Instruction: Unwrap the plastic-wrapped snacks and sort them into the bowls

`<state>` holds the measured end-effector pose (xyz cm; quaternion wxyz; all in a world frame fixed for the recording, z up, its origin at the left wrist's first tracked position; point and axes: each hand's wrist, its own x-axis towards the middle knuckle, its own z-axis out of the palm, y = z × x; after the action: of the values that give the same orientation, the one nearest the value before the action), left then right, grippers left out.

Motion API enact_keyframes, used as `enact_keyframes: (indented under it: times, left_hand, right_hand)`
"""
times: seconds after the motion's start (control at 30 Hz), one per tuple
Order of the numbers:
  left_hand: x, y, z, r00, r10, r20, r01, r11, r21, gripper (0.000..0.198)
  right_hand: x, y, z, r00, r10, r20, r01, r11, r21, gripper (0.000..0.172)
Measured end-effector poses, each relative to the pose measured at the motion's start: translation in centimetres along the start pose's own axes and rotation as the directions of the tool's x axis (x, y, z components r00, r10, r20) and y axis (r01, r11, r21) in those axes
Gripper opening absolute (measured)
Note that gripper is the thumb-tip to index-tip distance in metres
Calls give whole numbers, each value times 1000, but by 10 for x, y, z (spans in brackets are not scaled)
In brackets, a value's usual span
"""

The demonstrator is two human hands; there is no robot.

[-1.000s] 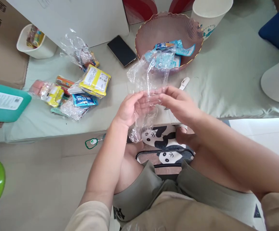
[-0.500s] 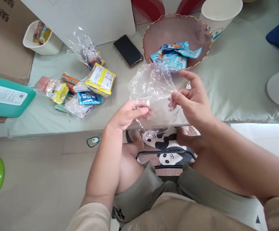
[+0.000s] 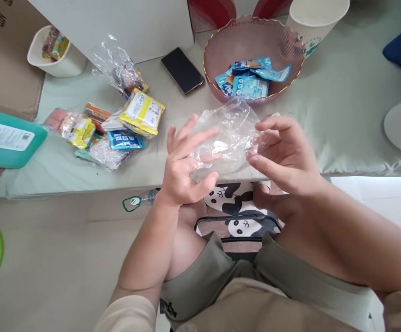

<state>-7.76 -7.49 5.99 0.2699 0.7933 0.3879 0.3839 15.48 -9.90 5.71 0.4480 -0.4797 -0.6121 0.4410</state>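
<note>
A crumpled clear plastic bag [image 3: 226, 138] is between my hands, above the front edge of the cloth-covered surface. My left hand [image 3: 188, 168] is at the bag's left side with its fingers spread, overlapping the film; whether any finger is inside the bag I cannot tell. At the right side, my right hand [image 3: 283, 150] has bent fingers and thumb on the gathered film. Just beyond the bag, a pink ribbed bowl [image 3: 217, 55] with a gold rim contains several blue snack packets [image 3: 250, 86].
To the left lie a yellow snack packet [image 3: 142, 113], a blue packet [image 3: 126, 139] and other wrapped snacks. A black phone [image 3: 182, 70] lies near a white box [image 3: 124, 23]. A white tub [image 3: 60, 64] and a white paper cup [image 3: 314, 23] stand at the back.
My left hand has released its pinch and spread its fingers, turning upward against the bag. The bag looks bunched smaller and wider. My right hand's fingers have curled around its right side.
</note>
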Motion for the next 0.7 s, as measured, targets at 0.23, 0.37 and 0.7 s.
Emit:
enact_keyframes:
  times: [0.23,0.37,0.7]
  left_hand:
    - [-2,-3,15,902,-427,53,401,790,-464,45]
    - [9,-8,21,798,-582,158,540,573,-617,47]
    - [19,-29,34,710,-703,40,540,508,-670,29]
  right_hand:
    - [2,6,6,979,-68,-190,22,972,-232,50]
    - [12,15,10,964,-23,-264,-35,976,-213,43]
    - [23,31,12,898,435,-66,-406,877,258,47]
